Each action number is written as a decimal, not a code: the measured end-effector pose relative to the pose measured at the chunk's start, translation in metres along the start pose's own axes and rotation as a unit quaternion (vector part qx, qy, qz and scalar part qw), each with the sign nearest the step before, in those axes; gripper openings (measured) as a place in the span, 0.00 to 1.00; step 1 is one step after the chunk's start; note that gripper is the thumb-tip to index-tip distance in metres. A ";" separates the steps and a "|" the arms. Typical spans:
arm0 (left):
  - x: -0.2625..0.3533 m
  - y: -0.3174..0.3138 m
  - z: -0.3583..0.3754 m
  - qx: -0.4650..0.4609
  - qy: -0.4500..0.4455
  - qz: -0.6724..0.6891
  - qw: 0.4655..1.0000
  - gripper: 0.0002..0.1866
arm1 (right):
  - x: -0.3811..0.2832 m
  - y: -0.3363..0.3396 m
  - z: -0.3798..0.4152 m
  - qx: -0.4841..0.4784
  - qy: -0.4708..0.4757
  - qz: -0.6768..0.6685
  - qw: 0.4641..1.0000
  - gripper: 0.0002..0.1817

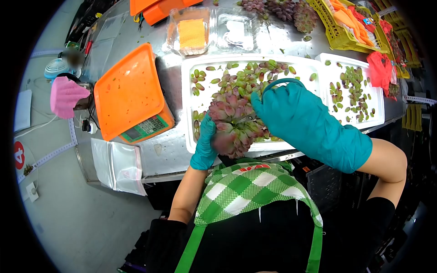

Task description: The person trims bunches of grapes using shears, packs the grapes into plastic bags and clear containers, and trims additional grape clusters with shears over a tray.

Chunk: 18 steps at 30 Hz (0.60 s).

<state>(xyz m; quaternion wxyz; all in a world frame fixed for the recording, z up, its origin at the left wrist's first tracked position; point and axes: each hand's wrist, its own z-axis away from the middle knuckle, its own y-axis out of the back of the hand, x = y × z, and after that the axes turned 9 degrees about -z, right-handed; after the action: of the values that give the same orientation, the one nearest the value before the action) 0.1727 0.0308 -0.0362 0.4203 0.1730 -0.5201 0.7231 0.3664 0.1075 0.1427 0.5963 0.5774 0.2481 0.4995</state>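
My gloved left hand grips a large green-and-purple succulent from its left side, above the near edge of a white foam tray. In my gloved right hand is a pair of scissors with a blue loop handle. The scissors' metal blades reach in among the succulent's leaves; whether they are apart is too small to tell. Loose plump leaves lie scattered and heaped in the tray beyond the plant. The succulent's underside and most of my left fingers are hidden.
At left stands a scale with an orange pan. Clear plastic boxes sit behind the tray, near several whole succulents. A second white tray holds more leaves at right, below a yellow crate. Plastic bags overhang the table's front edge.
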 end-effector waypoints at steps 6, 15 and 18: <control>-0.001 -0.001 0.002 -0.008 0.013 0.003 1.000 0.34 | 0.001 -0.009 -0.001 0.087 0.037 0.042 0.995 0.03; 0.008 -0.009 0.009 0.017 0.055 -0.038 0.998 0.34 | -0.012 0.005 -0.007 -0.043 0.117 0.141 0.982 0.11; 0.010 -0.015 0.010 0.008 0.028 -0.059 0.998 0.32 | -0.009 0.011 -0.006 -0.075 0.135 0.141 0.978 0.11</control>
<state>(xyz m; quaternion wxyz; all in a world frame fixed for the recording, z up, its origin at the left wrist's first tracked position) 0.1764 0.0272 -0.0164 0.4757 0.1865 -0.4913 0.7054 0.3543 0.1004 0.1488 0.5228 0.4870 0.2045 0.6691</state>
